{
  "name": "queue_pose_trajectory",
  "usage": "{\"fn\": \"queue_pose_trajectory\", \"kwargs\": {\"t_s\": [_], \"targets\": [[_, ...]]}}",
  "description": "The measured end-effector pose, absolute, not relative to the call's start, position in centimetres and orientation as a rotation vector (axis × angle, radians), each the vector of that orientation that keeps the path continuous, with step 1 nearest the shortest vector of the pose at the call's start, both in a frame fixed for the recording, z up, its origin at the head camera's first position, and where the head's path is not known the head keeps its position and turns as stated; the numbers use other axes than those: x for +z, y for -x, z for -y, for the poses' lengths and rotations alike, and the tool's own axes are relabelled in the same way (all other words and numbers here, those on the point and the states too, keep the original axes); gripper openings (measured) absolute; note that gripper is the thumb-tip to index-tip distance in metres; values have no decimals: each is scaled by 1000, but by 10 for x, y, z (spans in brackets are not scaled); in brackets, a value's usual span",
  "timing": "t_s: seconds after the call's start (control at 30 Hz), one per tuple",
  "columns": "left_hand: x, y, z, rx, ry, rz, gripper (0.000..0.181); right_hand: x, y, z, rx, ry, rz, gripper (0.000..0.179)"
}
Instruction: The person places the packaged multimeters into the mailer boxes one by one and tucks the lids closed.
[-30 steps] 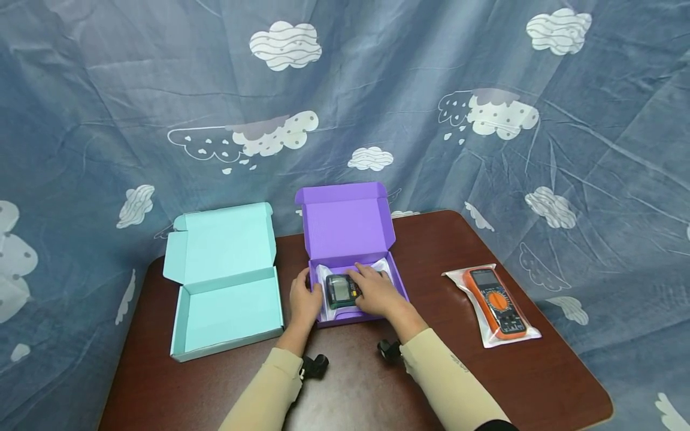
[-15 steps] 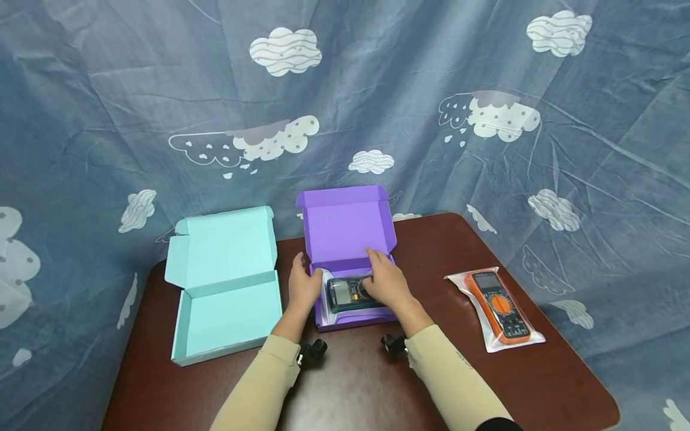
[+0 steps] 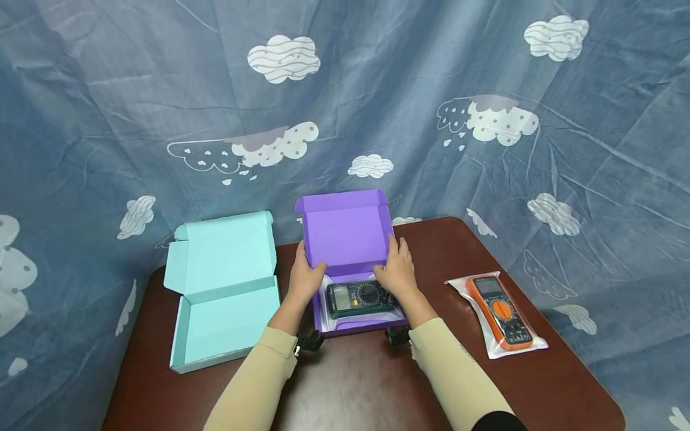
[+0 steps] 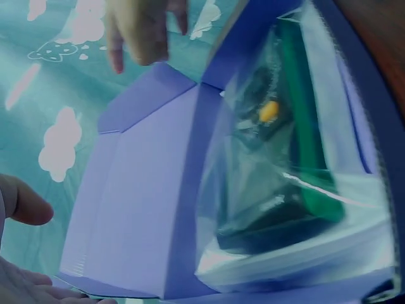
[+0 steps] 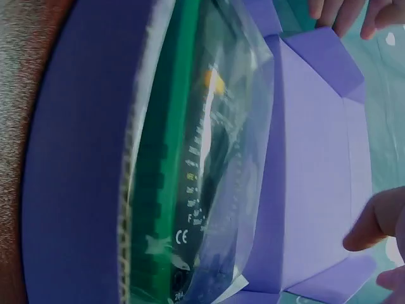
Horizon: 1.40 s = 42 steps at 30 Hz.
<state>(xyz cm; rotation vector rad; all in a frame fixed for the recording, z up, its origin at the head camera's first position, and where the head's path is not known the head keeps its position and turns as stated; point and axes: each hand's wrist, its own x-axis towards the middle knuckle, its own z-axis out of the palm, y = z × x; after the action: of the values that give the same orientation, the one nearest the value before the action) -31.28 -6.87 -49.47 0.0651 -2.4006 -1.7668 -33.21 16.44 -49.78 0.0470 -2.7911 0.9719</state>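
Observation:
A dark green multimeter (image 3: pixel 358 297) in a clear plastic bag lies face up inside the purple box (image 3: pixel 360 330). The box's lid (image 3: pixel 345 233) stands raised at the back. My left hand (image 3: pixel 305 279) is at the lid's left side, thumb spread from the fingers. On the opposite side is my right hand (image 3: pixel 398 273), its fingers extended upward near the lid's right edge. Whether either hand touches the lid cannot be told. In the left wrist view, a yellow button (image 4: pixel 269 111) shows through the plastic. The right wrist view shows the bagged multimeter's green edge (image 5: pixel 168 190) close up.
To the left stands an opened mint-green box (image 3: pixel 229 320) with nothing inside. At the right, an orange multimeter (image 3: pixel 500 311) in a clear bag lies on the brown table (image 3: pixel 345 383). A blue cloud-patterned cloth (image 3: pixel 345 108) hangs behind the table.
My right hand has lifted off the multimeter and moved up and right to the lid's side. My left hand has moved slightly up along the left side. The multimeter stays in the purple box.

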Motion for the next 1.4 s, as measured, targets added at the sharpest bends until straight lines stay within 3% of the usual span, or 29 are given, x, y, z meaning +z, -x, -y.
{"fn": "queue_pose_trajectory", "kwargs": {"t_s": [0.17,0.53,1.2,1.4], "targets": [[-491,312,65,-1839,-61,2414,76,-506,335,-169,1100,-67,2827,98],[-485,311,67,-1899,18,2408,72,-505,330,-165,1173,-162,2810,100],[-493,284,80,-1913,-73,2348,49,-506,315,-185,1280,-54,2665,83],[-495,280,82,-2013,-71,2267,52,-512,311,-191,1278,-99,2586,75]]}}
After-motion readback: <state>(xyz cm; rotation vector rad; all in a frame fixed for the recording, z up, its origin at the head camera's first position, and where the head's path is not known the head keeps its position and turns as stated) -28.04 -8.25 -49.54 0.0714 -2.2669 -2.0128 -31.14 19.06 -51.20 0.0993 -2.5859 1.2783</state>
